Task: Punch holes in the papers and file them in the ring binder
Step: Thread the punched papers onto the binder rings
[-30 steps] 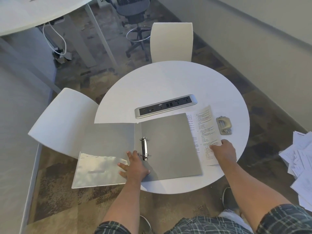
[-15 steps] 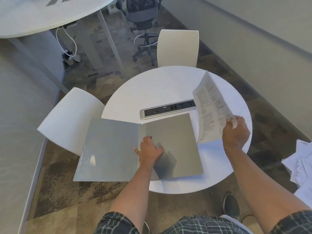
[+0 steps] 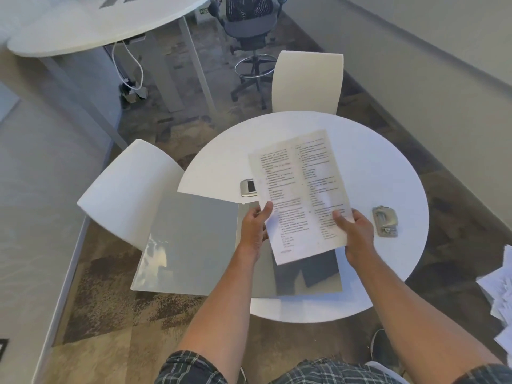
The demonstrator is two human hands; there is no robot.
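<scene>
I hold printed papers in the air over the open grey ring binder. My left hand grips their left edge and my right hand grips the lower right edge. The binder lies flat on the round white table, its left cover hanging past the table edge. Its rings are hidden behind the papers and my left hand. A metal hole punch rests on the table just right of my right hand.
A power strip set in the tabletop peeks out left of the papers. White chairs stand at the left and far side. Loose papers lie on the floor at the right.
My right hand swung the papers from the table's right side to above the binder. My left hand left the binder and took the papers' left edge.
</scene>
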